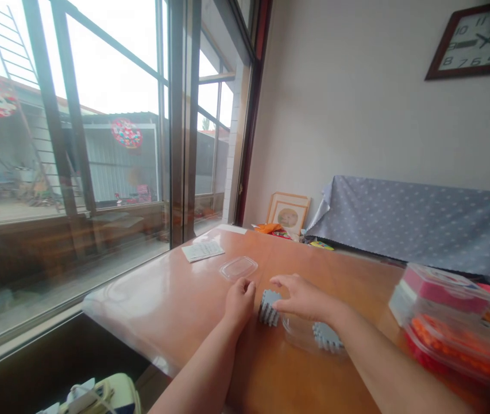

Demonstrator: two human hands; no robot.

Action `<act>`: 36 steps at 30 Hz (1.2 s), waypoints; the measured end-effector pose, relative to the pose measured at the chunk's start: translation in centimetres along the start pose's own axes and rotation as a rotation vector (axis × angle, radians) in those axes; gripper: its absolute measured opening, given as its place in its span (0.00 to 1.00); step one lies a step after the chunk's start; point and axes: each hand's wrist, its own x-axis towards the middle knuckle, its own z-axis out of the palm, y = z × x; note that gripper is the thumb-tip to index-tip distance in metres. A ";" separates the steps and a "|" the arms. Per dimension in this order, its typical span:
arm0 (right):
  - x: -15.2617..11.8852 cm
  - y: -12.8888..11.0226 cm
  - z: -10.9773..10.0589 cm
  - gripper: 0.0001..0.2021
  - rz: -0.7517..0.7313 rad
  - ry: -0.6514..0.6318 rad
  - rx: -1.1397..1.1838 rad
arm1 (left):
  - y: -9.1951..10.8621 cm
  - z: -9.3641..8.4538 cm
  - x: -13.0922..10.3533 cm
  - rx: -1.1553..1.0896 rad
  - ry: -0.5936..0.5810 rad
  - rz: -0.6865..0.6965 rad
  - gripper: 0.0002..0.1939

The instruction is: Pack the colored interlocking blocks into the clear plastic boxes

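My left hand (241, 299) is closed above the brown table, left of a stack of grey toothed-edge pieces (269, 307); whether anything is in its fingers is hidden. My right hand (298, 296) has thumb and fingers spread around the upper right of that stack, with nothing held between them. Below my right hand sits a clear plastic container (296, 333), and more grey toothed pieces (326, 336) lie in its right part. Beyond my left hand a clear lid (239, 267) rests flat on the table.
Papers (203, 251) lie at the table's (154, 305) far left, beside the window. On the right stand a pink-and-clear box (447, 290) and a clear tub of orange and red pieces (451, 339). A patterned cloth (417, 221) hangs behind.
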 end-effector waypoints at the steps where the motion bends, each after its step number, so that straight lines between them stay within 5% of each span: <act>1: 0.4 -0.1 -0.1 0.33 0.004 -0.027 -0.006 | 0.0 0.0 0.0 -0.003 0.001 0.001 0.14; 8: 2.0 -0.3 0.2 0.33 0.013 -0.121 -0.046 | 0.3 -0.1 0.0 -0.005 0.006 0.010 0.13; 17: 1.9 0.5 0.5 0.26 -0.005 -0.089 0.106 | 0.4 -0.2 0.0 0.008 0.019 0.008 0.10; 27: -4.5 4.8 -2.9 0.24 0.104 -0.091 0.021 | 0.0 0.0 0.2 0.010 -0.018 0.004 0.12; 36: -7.9 7.6 -2.6 0.20 0.234 -0.156 -0.150 | 0.5 -0.2 0.2 0.009 -0.019 -0.010 0.12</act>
